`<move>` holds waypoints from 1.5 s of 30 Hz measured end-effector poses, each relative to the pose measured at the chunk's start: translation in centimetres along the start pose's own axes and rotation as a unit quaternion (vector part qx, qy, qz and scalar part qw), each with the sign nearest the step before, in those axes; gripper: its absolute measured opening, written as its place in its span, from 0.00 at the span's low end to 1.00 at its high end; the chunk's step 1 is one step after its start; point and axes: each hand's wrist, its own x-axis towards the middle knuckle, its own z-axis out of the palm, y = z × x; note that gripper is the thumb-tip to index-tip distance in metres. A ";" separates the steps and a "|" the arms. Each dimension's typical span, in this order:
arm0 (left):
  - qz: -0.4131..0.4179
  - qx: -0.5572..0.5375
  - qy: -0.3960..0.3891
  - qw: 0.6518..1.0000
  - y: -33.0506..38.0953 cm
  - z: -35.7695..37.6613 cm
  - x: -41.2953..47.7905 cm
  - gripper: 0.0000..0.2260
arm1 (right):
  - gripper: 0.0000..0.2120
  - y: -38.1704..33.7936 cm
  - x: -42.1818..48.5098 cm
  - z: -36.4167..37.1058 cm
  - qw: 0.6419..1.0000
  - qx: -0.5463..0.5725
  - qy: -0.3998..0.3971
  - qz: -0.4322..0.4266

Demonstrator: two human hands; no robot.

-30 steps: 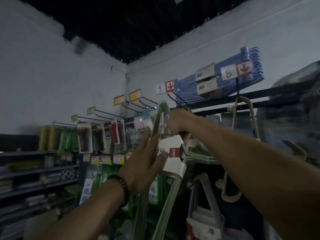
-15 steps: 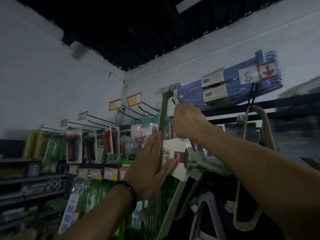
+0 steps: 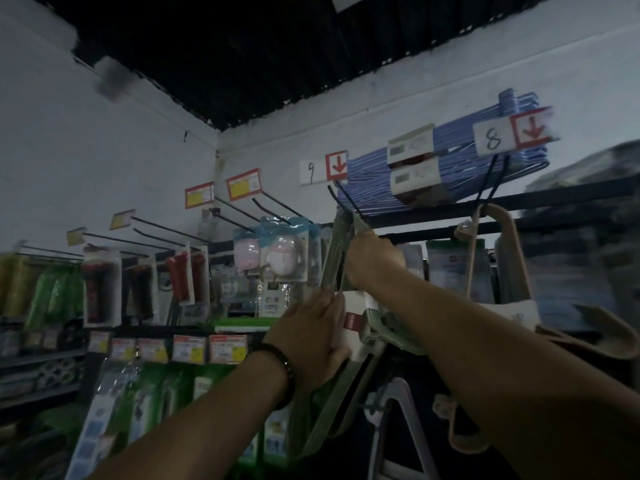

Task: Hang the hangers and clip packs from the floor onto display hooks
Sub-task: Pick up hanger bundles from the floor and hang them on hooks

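From the head camera, looking up at the corner of the shop wall, my right hand [image 3: 375, 259] is raised, its fingers [image 3: 360, 242] curled tight round the necks of the green hanger pack [image 3: 330, 268], just below the hangers' curved tops. Those tops sit right at the black display hook [image 3: 343, 199] under the white tag marked 9 [image 3: 323, 168]; I cannot tell whether they are over the prong or only against it. My left hand [image 3: 311, 337], a dark bead bracelet [image 3: 284, 363] on its wrist, lies lower, fingers nearly straight and pressed flat against the white paper band [image 3: 360, 308] that wraps the pack, grasping nothing. The pack's green arms hang down below my left wrist. Above the top rail a bundle of blue hangers [image 3: 457, 157] lies along the wall behind a tag marked 8 [image 3: 512, 135]. To the right of my right arm a beige hanger pack [image 3: 500, 244] hangs from the hook beneath that tag. To the left, more prongs carry red torches in blister packs [image 3: 100, 285] and pink and blue carded goods [image 3: 277, 251], with price labels [image 3: 227, 348] along the shelf edge below.
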 end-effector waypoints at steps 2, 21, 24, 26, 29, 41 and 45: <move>-0.004 0.001 -0.038 0.999 -0.1 0.8 1.1 0.39 | 0.18 0.9 0.4 0.5 0.999 -0.034 -0.018 0.008; -0.056 -0.184 0.014 0.981 1.9 -1.9 -3.8 0.20 | 0.15 2.7 -5.4 -5.2 0.988 0.033 -0.048 -0.142; -0.085 -0.153 -0.008 0.984 1.8 -5.2 -8.3 0.14 | 0.16 0.4 -10.5 -7.7 0.984 0.067 -0.047 -0.160; -0.101 -0.126 -0.033 0.986 2.1 -7.1 -12.7 0.12 | 0.18 -1.3 -14.3 -8.6 0.979 0.082 -0.060 -0.176; -0.124 -0.129 -0.022 0.984 2.4 -8.1 -20.9 0.11 | 0.20 -3.9 -21.1 -8.8 0.971 0.127 -0.064 -0.192; -0.419 -0.199 -0.247 0.851 8.2 0.6 -68.5 0.12 | 0.13 -14.5 -63.7 5.3 0.830 0.336 -0.399 -0.200; -0.513 -0.214 -0.332 0.762 11.7 2.4 -82.1 0.17 | 0.13 -16.9 -75.5 10.3 0.745 0.329 -0.529 -0.238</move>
